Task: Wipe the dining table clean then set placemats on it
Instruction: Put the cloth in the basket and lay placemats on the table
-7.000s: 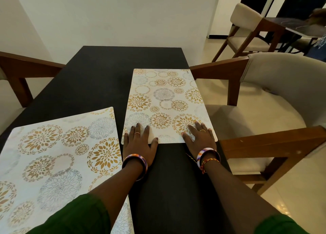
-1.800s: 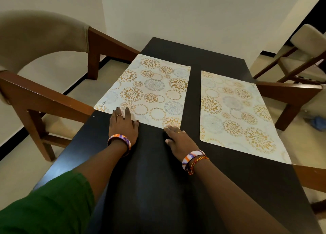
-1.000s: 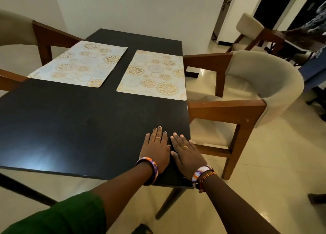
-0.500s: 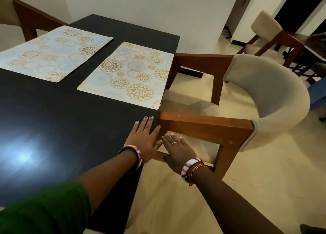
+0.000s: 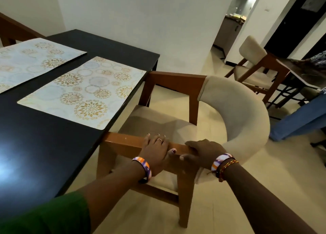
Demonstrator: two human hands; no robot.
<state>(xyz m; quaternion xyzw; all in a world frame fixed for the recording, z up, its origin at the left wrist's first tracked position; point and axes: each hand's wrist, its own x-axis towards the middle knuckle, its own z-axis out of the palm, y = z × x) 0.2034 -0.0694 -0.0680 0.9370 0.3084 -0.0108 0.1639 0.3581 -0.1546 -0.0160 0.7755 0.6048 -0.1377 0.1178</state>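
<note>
**Both hands on the chair arm, mats already down**

The left hand (image 5: 156, 150) and the right hand (image 5: 204, 152) sit side by side on the near wooden armrest (image 5: 123, 142) of the chair (image 5: 243, 113) at the right edge of the table (image 5: 53, 145). The left hand lies palm down with its fingers draped over the top of the rail and its thumb along the near face. The right hand is curled over the same rail nearer the padded back, fingers wrapped round the wood, thumb pointing toward the left hand. Two hands on one rail looks like a hold for shifting the chair, probably to push it in or straighten it, though that is a judgement.

The two patterned placemats lie flat on the dark tabletop, well apart from the hands: the near placemat (image 5: 84, 92) runs up to the table's right edge, beside the chair, and the far placemat (image 5: 35, 57) lies to its left with a strip of bare table between them. The tabletop looks clean and shiny where light strikes it, so the task seems close to finished.
</note>
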